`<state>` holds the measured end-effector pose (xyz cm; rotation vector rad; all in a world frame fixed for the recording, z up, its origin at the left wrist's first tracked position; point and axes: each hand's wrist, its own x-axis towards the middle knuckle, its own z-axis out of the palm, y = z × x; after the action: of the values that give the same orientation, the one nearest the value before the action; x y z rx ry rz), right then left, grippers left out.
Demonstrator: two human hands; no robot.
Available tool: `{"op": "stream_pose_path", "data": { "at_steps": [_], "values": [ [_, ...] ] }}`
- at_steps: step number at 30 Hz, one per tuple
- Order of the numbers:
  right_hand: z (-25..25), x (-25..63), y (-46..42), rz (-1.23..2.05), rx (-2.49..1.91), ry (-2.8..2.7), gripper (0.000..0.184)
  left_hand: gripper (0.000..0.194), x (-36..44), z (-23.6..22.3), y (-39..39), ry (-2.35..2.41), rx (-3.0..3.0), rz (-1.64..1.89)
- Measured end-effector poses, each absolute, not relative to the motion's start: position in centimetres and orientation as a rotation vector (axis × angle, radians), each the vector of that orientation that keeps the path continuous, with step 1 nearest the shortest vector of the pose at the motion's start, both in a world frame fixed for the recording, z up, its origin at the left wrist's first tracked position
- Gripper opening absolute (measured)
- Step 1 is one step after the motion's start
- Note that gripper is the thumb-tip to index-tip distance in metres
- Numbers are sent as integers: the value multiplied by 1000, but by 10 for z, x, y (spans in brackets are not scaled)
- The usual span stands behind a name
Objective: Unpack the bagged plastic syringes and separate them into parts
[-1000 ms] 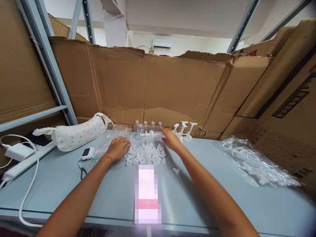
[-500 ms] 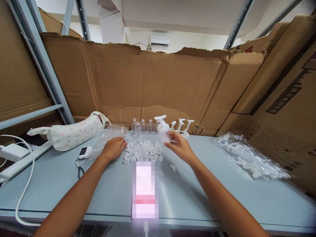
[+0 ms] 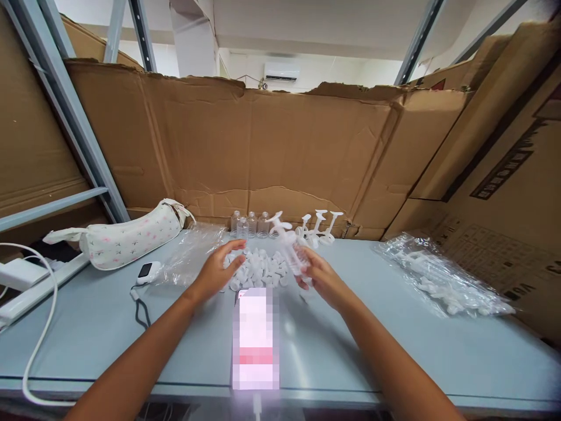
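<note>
My right hand (image 3: 323, 276) is closed around a clear pump bottle (image 3: 288, 247) with a white pump top, tilted to the upper left above the table. My left hand (image 3: 219, 268) holds nothing, its fingers curved and apart, over the left side of a pile of small white caps (image 3: 265, 269). Behind the pile stands a row of small clear bottles (image 3: 252, 225) without pumps. Several white pump heads (image 3: 319, 229) stand upright to the right of that row, just beyond my right hand.
A bright phone (image 3: 256, 339) lies at the front with a cable. At left are a flowered pouch (image 3: 131, 238), a white device with a dark screen (image 3: 149, 272) and a flat plastic bag (image 3: 193, 251). A bag of white parts (image 3: 447, 280) lies right; cardboard (image 3: 272, 146) walls the back.
My left hand has lifted off the table and moved right, towards the bottle. The pump bottle has gone from nearly upright to tilted and slightly lower in my right hand.
</note>
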<state>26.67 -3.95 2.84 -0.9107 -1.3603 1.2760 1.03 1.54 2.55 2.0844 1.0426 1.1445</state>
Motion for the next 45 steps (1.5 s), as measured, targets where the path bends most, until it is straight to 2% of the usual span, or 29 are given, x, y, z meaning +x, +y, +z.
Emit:
{"op": "stream_pose_path", "data": {
  "at_steps": [3, 7, 10, 14, 16, 22, 31, 37, 45],
  "values": [
    [24, 261, -46, 1557, -882, -1425, 45, 66, 23, 27, 0, 664, 1717, 1021],
    [18, 248, -52, 1737, -822, -1581, 43, 49, 28, 30, -15, 588, 1552, 926],
    [15, 242, -52, 1590, -859, -1734, 42, 44, 30, 32, -19, 692, 1517, 941],
    [12, 242, -51, 1064, -942, -1956, 45, 46, 33, 33, -19, 759, 1444, 984],
    [11, 242, -50, 910, -956, -2001, 47, 47, 32, 34, -18, 767, 1448, 980],
    [9, 242, -48, 964, -958, -1945, 46, 58, 24, 43, -16, 718, 1476, 1010],
    [23, 263, -44, 820, -1116, -1897, 48, 25, 8, 60, 8, 1001, 1918, 1116],
    [30, 290, -34, 649, -1236, -1583, 51, 30, 13, 89, 31, 989, 1749, 1486],
    [40, 305, -30, 544, -1161, -1228, 52, 21, 84, 88, 77, 1070, 2041, 1324]
  ]
}}
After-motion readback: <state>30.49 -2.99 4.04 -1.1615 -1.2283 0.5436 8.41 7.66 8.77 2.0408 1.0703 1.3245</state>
